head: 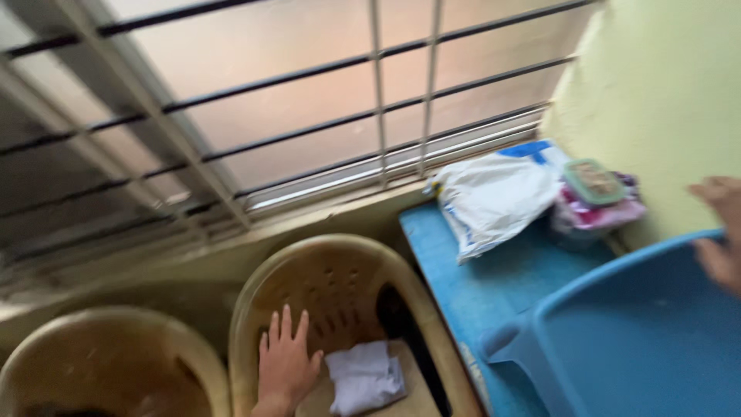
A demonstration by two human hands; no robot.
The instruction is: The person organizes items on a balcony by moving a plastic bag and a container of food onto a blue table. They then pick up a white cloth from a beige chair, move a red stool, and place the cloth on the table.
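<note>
Hands are far apart in this view; the left hand (pixel 284 363) lies flat, fingers spread wide, on the seat of a beige plastic chair (pixel 340 286), holding nothing, perhaps to lean on it for support; just beside it, on the same seat, lies a crumpled white cloth (pixel 364 377), close to the thumb, though I cannot tell if they touch. The right hand (pixel 722 232) is at the right edge of the picture and only partly seen; its fingers curl over the rim of a big blue plastic tub (pixel 641 340), so it seems to hold the tub by the rim, probably to keep it steady or tilted; how tight the grip is I cannot tell, because the picture is blurred there. The tub stands over a blue table (pixel 478 270), and its handle points toward the chair. At the far end of the table, near the yellow-green wall (pixel 664 93), rests a white plastic bag (pixel 494 197); beside it sits a small container with green lid (pixel 593 181) on top of some pink packets. A second beige chair (pixel 108 355) stands left of the first; behind both there is a window with metal bars (pixel 309 100).
</note>
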